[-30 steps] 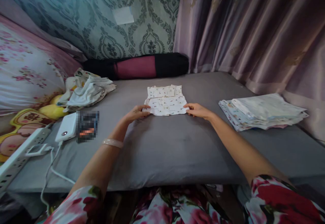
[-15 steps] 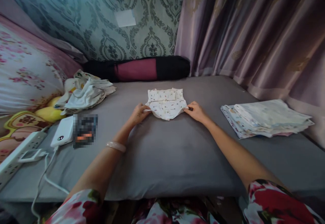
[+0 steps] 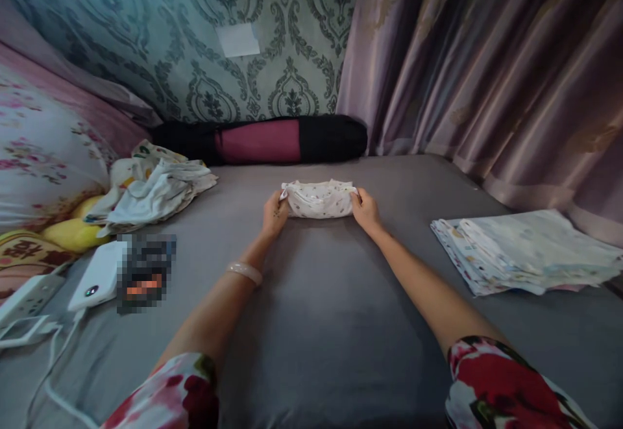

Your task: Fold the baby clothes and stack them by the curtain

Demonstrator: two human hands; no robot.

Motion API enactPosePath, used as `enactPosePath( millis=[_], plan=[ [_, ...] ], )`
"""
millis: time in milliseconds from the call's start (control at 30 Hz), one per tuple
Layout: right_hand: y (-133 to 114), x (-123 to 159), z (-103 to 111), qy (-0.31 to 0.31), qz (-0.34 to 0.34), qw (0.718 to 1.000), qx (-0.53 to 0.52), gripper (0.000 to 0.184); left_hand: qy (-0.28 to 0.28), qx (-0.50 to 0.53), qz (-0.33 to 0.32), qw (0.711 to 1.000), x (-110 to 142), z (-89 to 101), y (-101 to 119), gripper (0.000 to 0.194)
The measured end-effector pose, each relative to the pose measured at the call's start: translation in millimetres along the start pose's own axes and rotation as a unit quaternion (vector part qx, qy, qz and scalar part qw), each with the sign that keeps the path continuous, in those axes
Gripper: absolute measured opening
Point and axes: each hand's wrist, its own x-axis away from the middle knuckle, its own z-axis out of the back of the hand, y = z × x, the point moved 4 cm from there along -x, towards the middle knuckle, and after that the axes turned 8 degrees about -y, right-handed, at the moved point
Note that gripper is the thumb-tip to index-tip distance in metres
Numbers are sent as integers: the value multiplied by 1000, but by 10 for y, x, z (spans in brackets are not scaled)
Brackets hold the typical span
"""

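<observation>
A small white baby garment (image 3: 318, 200) with a scattered print lies on the grey sheet (image 3: 316, 325), its near part folded up over the far part into a narrow band. At its left end my left hand (image 3: 276, 213) is closed on a corner of the cloth. My right hand (image 3: 365, 211) pinches the opposite corner at the right end. Between the two hands the folded edge sags slightly. Some fingertips are hidden behind the fabric.
A stack of folded clothes (image 3: 530, 247) lies to the right. Rumpled clothes (image 3: 160, 189) sit at the back left, near a white power bank (image 3: 100, 273), a power strip (image 3: 32, 296) and cables. A long black and maroon bag (image 3: 257, 141) lies along the wall.
Both hands have moved away from me, carrying the garment's near edge up and over. The rounded bottom that lay towards me is now folded onto the rest. The view has shifted slightly.
</observation>
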Motion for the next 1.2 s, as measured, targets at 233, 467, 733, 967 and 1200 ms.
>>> enactPosePath(
  millis=[233,467,733,967,1200],
  plan=[
    [137,-401,-139,7,-33,997,69,35,33,-16,24,999,-413,-147,-129,21],
    [280,-654,-261,-69,-119,973,184,32,-26,-171,117,978,-653,-279,-441,28],
    [279,-638,-253,-82,-207,950,219,34,-30,-257,199,945,-647,-157,-527,36],
    [360,-739,-203,-75,-271,941,187,38,-62,-271,232,932,-745,-155,-557,45],
    [645,-658,-56,-118,-300,945,58,45,-54,-127,266,954,-612,102,-622,50]
  ],
)
